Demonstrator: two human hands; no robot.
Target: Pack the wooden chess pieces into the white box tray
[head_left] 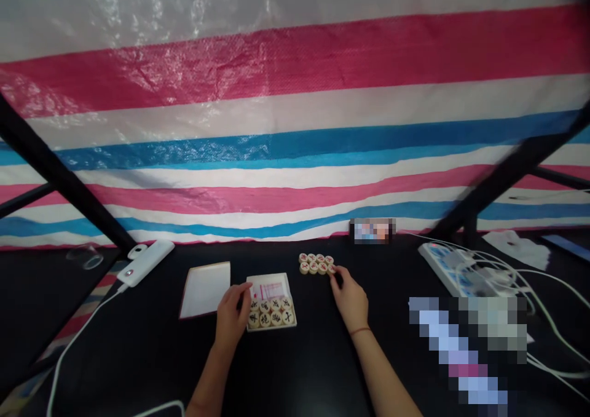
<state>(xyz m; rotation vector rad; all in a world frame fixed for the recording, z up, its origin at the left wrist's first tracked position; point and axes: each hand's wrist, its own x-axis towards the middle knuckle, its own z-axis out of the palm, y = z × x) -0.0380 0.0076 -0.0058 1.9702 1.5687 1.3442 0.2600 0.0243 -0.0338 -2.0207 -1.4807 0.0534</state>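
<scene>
Discs (317, 264) are touching the right hand (350, 297); the left hand (232, 312) is curling by a box (271, 280); any pinch is unclear.

Okay, on my feed the right hand (351, 300) is touching the red-marked pieces (314, 269) at a corner, left hand (231, 315) is by the open box (267, 278) of black-marked pieces (275, 318), lid (206, 289) lying left on the tabletop (286, 374).

1 head camera looks forward and down.
</scene>
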